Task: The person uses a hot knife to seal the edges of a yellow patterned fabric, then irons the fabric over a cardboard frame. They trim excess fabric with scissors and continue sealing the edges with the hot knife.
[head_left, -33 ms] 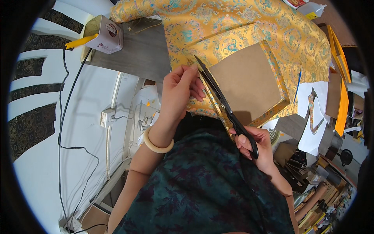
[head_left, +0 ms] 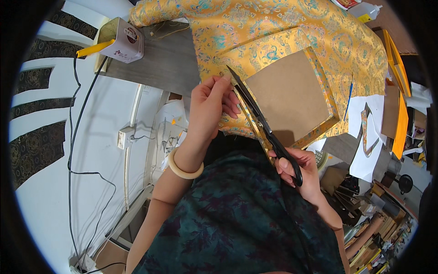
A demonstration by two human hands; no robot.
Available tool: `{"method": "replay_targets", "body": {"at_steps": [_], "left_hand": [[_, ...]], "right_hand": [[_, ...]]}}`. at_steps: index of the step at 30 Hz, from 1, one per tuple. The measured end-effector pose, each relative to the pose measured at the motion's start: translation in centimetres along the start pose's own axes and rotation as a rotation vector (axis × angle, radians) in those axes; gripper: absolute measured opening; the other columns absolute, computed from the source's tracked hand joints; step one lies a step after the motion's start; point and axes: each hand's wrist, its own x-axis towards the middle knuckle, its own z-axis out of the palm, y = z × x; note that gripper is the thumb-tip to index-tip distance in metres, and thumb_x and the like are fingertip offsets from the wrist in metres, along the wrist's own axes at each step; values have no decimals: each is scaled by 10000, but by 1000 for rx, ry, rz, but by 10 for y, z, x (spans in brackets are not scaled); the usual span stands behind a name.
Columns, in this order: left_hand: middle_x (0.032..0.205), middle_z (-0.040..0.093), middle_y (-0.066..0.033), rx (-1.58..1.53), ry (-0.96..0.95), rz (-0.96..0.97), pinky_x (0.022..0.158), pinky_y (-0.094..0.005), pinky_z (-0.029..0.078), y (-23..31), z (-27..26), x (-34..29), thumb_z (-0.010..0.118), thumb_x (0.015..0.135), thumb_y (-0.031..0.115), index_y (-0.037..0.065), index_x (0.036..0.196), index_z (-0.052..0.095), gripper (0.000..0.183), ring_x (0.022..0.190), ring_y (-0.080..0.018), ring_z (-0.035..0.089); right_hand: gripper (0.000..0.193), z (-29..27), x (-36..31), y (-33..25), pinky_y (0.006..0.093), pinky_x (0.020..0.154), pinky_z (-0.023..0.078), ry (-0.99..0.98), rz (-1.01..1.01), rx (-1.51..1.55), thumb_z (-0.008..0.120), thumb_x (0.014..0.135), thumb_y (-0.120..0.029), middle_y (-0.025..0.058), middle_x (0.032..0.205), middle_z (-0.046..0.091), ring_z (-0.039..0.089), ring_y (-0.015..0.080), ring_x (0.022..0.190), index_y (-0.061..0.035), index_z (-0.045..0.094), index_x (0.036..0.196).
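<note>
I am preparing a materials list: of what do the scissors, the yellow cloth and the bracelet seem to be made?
Scissors: dark, faintly shiny blades, likely steel; smooth black handles, perhaps plastic or coated metal.
Yellow cloth: probably brocade, silk or synthetic, given its sheen and multicoloured motifs.
Bracelet: smooth, plain cream; stone or plastic, I cannot tell.

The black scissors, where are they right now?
In the head view, just right of the middle, the black scissors are in the right hand, pointing up between the left hand and the tan board.
</note>
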Motion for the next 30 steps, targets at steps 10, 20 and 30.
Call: {"method": "replay_targets", "body": {"at_steps": [10,20,30], "left_hand": [[650,633,-64,71,45,53,443,-234,474,-4,1,3,618,993,125,28,856,575,174,495,-119,602],[675,652,-72,31,-19,25,469,-230,495,-5,-6,3,576,1020,138,27,899,569,165,522,-131,624],[683,653,-69,15,-23,44,481,-223,498,-7,-5,3,583,1018,135,25,902,565,161,539,-122,625]], "right_hand": [[339,-2,-2,1,186,493,271,30,17,-42,775,921,-193,-54,731,607,431,-8,541,28,708,1169],[349,2,1,6,201,758,489,28,-38,-40,787,903,-122,31,957,721,629,53,838,56,697,1189],[339,4,3,12,209,791,502,9,-54,8,779,910,-107,44,1005,729,639,59,878,48,696,1200]]}}
